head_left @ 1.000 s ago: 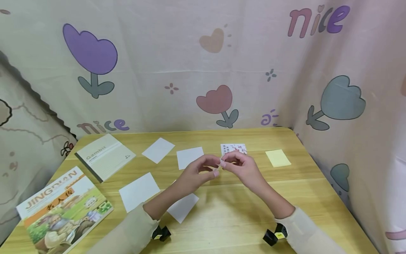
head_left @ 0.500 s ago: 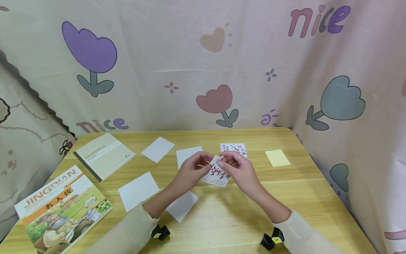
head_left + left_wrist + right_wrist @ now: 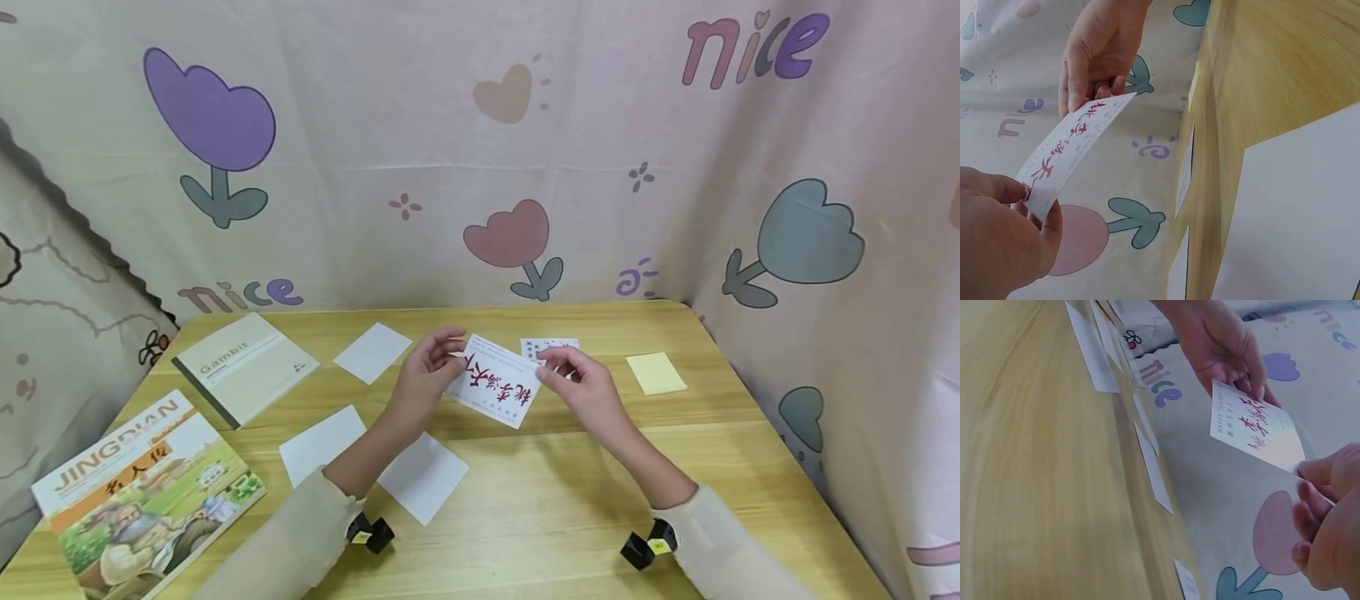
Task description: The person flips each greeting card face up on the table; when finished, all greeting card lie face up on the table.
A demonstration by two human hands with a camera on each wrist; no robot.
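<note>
A white greeting card (image 3: 501, 385) with large red Chinese characters is held up between both hands above the table. My left hand (image 3: 422, 377) pinches its left end between thumb and fingers. The thumb and forefinger of my right hand (image 3: 583, 382) pinch the opposite corner. In the left wrist view the card (image 3: 1075, 147) bows slightly along its length. The right wrist view shows small English print along one edge of the card (image 3: 1257, 428). Just behind it on the table lies another printed card (image 3: 546, 344), partly covered by the held one and the right hand.
Blank white cards lie at the back (image 3: 372, 353), left of centre (image 3: 318, 442) and near the left forearm (image 3: 426, 482). A yellow sticky-note pad (image 3: 657, 373) lies on the right. A "Gambit" notebook (image 3: 251, 371) and an illustrated book (image 3: 153, 500) lie at left. A patterned curtain (image 3: 360, 133) hangs behind.
The card was edge-on between close fingertips, then tilted downward; now it is turned sideways with its lettered face showing. My left hand has moved left, away from the right hand.
</note>
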